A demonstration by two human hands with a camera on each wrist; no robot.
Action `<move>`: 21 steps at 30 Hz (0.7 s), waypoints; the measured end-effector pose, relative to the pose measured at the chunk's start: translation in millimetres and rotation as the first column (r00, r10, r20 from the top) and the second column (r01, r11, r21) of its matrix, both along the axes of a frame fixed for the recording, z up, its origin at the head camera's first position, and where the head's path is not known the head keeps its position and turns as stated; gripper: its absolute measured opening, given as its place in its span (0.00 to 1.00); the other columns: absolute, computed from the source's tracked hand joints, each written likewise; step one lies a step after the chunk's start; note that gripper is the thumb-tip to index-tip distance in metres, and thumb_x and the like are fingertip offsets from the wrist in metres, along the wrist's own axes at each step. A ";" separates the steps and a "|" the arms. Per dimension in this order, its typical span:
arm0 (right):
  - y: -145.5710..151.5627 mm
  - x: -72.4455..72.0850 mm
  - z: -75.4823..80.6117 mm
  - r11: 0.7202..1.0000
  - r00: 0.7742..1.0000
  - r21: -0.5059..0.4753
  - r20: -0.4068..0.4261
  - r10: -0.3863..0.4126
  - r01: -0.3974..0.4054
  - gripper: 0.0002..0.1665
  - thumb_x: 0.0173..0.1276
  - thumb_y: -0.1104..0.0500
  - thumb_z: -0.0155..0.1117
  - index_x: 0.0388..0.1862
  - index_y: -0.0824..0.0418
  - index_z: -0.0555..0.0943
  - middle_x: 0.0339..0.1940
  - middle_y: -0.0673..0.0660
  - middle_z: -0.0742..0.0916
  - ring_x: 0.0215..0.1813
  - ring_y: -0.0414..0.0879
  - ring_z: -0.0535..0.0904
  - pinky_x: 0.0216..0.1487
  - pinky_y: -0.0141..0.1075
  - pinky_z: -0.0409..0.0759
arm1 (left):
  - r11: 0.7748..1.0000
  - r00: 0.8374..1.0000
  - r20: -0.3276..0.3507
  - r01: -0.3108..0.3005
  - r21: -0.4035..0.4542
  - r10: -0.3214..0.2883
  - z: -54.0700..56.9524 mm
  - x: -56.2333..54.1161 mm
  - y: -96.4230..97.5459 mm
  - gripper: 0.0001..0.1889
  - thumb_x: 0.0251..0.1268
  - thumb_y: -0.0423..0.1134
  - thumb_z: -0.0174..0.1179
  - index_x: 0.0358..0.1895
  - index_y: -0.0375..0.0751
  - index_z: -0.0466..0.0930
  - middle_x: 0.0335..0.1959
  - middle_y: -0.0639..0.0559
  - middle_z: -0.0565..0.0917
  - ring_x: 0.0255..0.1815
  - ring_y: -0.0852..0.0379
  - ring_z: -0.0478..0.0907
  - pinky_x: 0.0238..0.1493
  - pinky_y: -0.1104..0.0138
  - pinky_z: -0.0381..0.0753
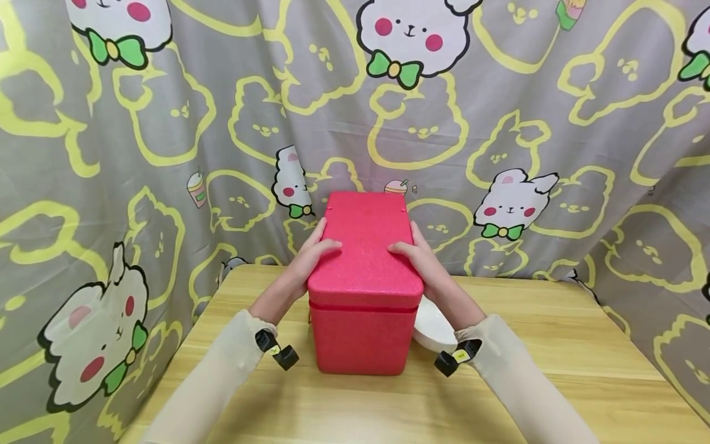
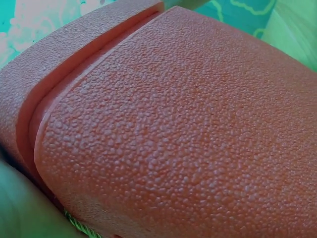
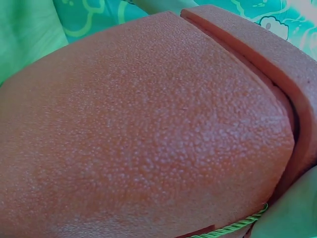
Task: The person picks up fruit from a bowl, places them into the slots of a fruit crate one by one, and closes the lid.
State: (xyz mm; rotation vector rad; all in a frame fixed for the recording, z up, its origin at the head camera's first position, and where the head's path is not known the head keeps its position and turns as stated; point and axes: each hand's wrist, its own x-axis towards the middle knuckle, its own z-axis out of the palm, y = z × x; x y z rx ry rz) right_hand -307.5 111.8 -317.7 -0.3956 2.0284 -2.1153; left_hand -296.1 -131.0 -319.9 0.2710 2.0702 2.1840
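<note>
A red foam box [image 1: 360, 339] with a matching lid [image 1: 366, 265] stands on the table, its narrow end towards me. My left hand [image 1: 307, 260] grips the lid's left side, thumb on top. On the opposite side my right hand [image 1: 426, 262] holds the lid the same way. The other fingers are mostly hidden along the lid's sides. A narrow groove runs between lid and box body [image 2: 173, 129] in the left wrist view, and the right wrist view shows it too. A twisted cord [image 3: 230, 229] lies along the box low in the right wrist view.
A white dish [image 1: 434, 327] lies on the wooden table [image 1: 554, 357], partly hidden behind the box and right forearm. A grey curtain [image 1: 333, 135] with cartoon animals hangs behind the table and along both sides.
</note>
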 end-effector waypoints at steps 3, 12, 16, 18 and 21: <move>0.1 2.2 0.5 1.000 1.000 0.008 0.024 -0.008 0.008 0.51 0.71 0.59 0.54 0.85 0.43 0.40 0.77 0.57 0.65 0.67 0.52 0.70 0.55 0.37 0.80 | 1.000 1.000 0.010 0.003 -0.008 -0.003 0.0 1.5 0.3 0.46 0.71 0.42 0.53 0.84 0.57 0.33 0.86 0.55 0.41 0.83 0.49 0.46 0.81 0.46 0.53; 0.5 7.2 0.5 0.999 1.000 0.035 0.009 0.002 -0.002 0.51 0.71 0.59 0.54 0.85 0.45 0.40 0.77 0.59 0.65 0.68 0.53 0.70 0.54 0.36 0.80 | 0.996 1.000 -0.006 -0.010 -0.084 0.009 -1.9 5.9 -4.2 0.45 0.72 0.42 0.53 0.84 0.57 0.34 0.86 0.53 0.39 0.84 0.48 0.43 0.82 0.45 0.51; 1.9 7.1 -0.8 0.999 1.000 0.046 0.000 -0.008 0.008 0.53 0.72 0.58 0.56 0.85 0.45 0.37 0.78 0.58 0.63 0.70 0.53 0.68 0.55 0.35 0.79 | 0.989 0.999 -0.037 -0.007 -0.149 0.001 -3.0 2.9 -5.6 0.45 0.73 0.41 0.52 0.84 0.54 0.33 0.86 0.51 0.38 0.85 0.47 0.42 0.82 0.45 0.51; 0.9 6.1 -0.8 0.999 1.000 0.051 -0.005 -0.010 0.010 0.54 0.71 0.58 0.57 0.85 0.45 0.37 0.79 0.58 0.62 0.72 0.54 0.67 0.58 0.37 0.78 | 0.985 0.999 -0.040 -0.012 -0.172 0.005 -3.0 1.5 -7.4 0.45 0.73 0.41 0.52 0.84 0.54 0.34 0.86 0.51 0.39 0.85 0.47 0.42 0.82 0.44 0.52; -2.2 4.1 0.4 0.998 1.000 0.064 -0.001 -0.018 0.018 0.56 0.71 0.57 0.58 0.85 0.45 0.35 0.81 0.57 0.60 0.74 0.54 0.64 0.61 0.40 0.76 | 0.985 0.999 -0.040 -0.018 -0.170 0.011 -1.9 0.6 -10.2 0.45 0.73 0.41 0.53 0.84 0.54 0.34 0.86 0.51 0.38 0.85 0.48 0.41 0.82 0.45 0.50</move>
